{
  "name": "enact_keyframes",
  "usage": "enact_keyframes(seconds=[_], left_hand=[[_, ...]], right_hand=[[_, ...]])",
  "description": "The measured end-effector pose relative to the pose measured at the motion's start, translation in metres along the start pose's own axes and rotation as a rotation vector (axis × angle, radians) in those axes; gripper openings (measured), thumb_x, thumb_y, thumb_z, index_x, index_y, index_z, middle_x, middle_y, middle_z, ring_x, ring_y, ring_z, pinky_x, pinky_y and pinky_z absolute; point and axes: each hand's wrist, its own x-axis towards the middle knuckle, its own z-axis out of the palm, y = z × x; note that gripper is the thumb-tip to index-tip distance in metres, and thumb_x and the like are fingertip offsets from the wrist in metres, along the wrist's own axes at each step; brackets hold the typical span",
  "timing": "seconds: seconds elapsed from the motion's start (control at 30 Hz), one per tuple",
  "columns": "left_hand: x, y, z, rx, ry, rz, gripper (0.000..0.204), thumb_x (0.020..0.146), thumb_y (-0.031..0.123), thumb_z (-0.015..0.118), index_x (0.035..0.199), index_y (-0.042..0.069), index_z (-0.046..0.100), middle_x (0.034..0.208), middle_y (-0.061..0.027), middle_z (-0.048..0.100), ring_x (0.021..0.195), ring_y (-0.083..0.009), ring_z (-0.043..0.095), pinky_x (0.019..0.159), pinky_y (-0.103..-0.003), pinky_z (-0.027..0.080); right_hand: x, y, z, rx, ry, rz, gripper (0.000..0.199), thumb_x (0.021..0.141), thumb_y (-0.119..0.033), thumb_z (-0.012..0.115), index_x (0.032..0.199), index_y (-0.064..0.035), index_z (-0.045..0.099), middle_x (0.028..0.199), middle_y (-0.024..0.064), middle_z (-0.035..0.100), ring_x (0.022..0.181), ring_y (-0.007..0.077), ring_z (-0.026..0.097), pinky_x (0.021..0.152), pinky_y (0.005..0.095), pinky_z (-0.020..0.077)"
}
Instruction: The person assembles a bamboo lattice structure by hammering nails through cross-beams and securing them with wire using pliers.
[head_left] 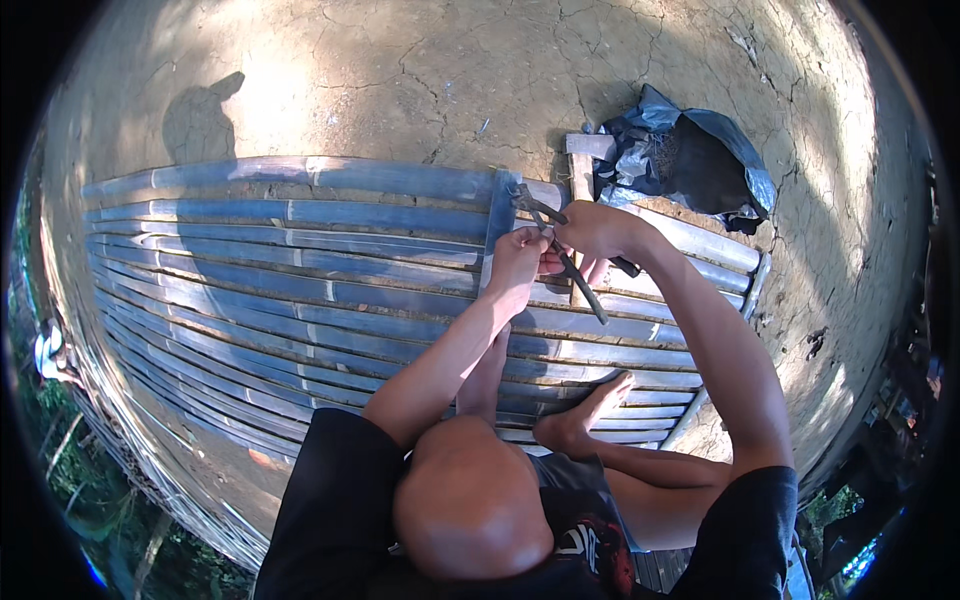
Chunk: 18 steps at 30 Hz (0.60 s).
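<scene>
Just past two o'clock of the view's center, a right hand (597,230) is gripping a dark two-handled tool (579,280) — its head is pointing toward eleven — while the left hand (517,264) is bunching its fingers alongside (their exact pinch is hiding from view). Below, a slatted surface (400,222) is catching shadows; a black bag (705,165) is lying at two.

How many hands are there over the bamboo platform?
2: the left hand and the right hand, close together at the dark metal tool, near the bamboo platform's far edge.
</scene>
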Motion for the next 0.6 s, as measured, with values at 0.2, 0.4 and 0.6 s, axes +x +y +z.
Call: enact_keyframes(seconds=[0.2, 0.4, 0.6], left_hand=[[0.002, 0.01, 0.021, -0.262, 0.006, 0.004, 0.009, 0.096, 0.004, 0.057, 0.097, -0.004, 0.06, 0.09, -0.0129, 0.066, 0.077, -0.0195, 0.068, 0.073, -0.032, 0.061], [-0.001, 0.008, 0.03, -0.339, 0.069, 0.064, 0.009, 0.093, 0.001, 0.059, 0.099, -0.004, 0.062, 0.086, -0.0094, 0.065, 0.069, -0.0143, 0.061, 0.064, -0.027, 0.052], [0.013, -0.017, 0.019, -0.207, 0.016, 0.087, 0.015, 0.097, 0.004, 0.055, 0.101, -0.002, 0.068, 0.081, -0.0078, 0.067, 0.069, -0.0145, 0.064, 0.065, -0.03, 0.057]], right_hand=[[-0.008, -0.041, -0.019, -0.429, 0.006, 0.061, 0.038, 0.091, -0.02, 0.054, 0.088, 0.0144, 0.068, 0.079, 0.0242, 0.071, 0.065, 0.0336, 0.074, 0.053, 0.038, 0.0605], [-0.007, -0.029, 0.001, -0.689, 0.175, -0.051, 0.034, 0.091, -0.021, 0.055, 0.075, 0.0053, 0.071, 0.074, 0.021, 0.07, 0.055, 0.0318, 0.07, 0.056, 0.0417, 0.0558], [0.0, 0.042, 0.058, -0.536, 0.537, -0.125, 0.03, 0.098, -0.022, 0.052, 0.112, 0.0035, 0.045, 0.08, 0.0309, 0.066, 0.08, 0.0483, 0.067, 0.07, 0.0551, 0.0538]])
